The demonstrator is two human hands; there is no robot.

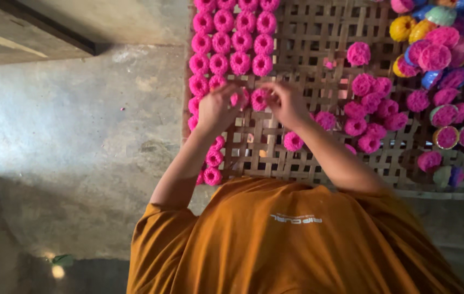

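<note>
My left hand (215, 109) and my right hand (287, 102) meet over a woven bamboo tray (308, 38). Each hand's fingers pinch a round, fluffy pink piece: the left one (238, 98) and the right one (258, 100) sit side by side at the end of neat rows of pink pieces (232, 41) laid along the tray's left part. More pink pieces (213, 166) run down the tray's left edge under my left forearm. One loose piece (293, 141) lies beside my right forearm. My orange shirt (292, 239) fills the bottom.
A loose heap of pink pieces (370, 109) lies to the right of my hands. Small yellow, blue and green cups (422, 32), some filled with pink, are piled at the top right. Bare concrete floor (79, 136) spreads to the left.
</note>
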